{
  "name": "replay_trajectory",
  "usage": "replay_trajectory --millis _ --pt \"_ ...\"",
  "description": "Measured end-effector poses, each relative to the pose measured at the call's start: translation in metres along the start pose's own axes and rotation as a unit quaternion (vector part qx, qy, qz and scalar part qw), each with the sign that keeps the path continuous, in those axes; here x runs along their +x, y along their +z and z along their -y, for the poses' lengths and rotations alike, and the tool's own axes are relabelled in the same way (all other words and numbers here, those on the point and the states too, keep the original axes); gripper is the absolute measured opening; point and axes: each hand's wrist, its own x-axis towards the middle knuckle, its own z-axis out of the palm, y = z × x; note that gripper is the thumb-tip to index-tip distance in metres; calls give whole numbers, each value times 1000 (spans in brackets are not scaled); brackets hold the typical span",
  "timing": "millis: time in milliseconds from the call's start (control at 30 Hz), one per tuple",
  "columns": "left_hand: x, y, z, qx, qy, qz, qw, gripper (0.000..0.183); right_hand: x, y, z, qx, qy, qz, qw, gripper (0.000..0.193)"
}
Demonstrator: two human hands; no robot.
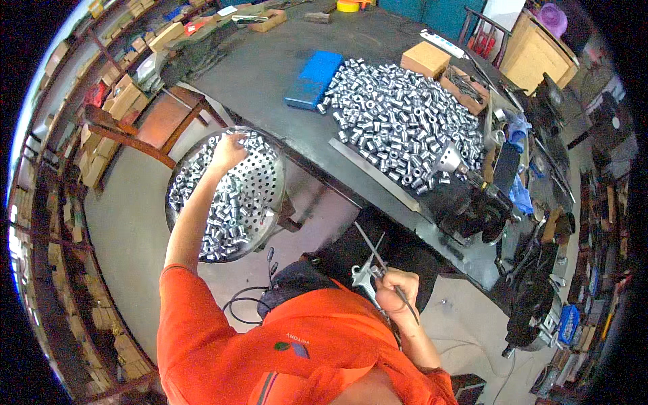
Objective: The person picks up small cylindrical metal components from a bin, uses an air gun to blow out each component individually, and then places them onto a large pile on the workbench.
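My left hand (229, 151) reaches into a round perforated metal pan (268, 172), among short silver metal sleeves (226, 214). Its fingers are curled at the pan's far side, and what they pinch is hidden. Close to my lap, my right hand (398, 290) is closed around a long thin metal rod (368, 241) that slants up to the left. A small silver cylinder (376, 271) shows by those fingertips. Beside them is a silver tool shaped like an air blow gun (365, 281); whether the same hand grips it too, I cannot tell.
A large pile of metal sleeves (398, 115) covers much of the dark table (270, 74), behind a flat metal strip (374, 174). Nearby are a blue box (314, 79), a wooden block (425, 59) and a black machine with a lamp (479, 202). A wooden chair (158, 128) stands left.
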Motion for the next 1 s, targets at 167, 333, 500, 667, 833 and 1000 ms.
replay_trajectory --millis 167,333,500,667,833,1000 --pt "1 31 32 142 -6 -49 989 35 3 7 -4 25 -1 15 1000 32" --pt "4 49 1 243 -8 -32 970 31 -4 1 -4 -6 3 3 1000 26" --pt "-12 32 3 184 42 -89 978 21 -3 -4 1 30 20 28 999 22" --pt "-48 20 -75 -337 0 51 940 18 1 -10 3 53 21 46 997 22" --pt "-110 28 -160 -423 -48 200 883 18 0 -4 0 26 14 26 999 25" --pt "-153 52 -200 -581 -79 383 714 23 6 -8 8 50 17 32 998 28"
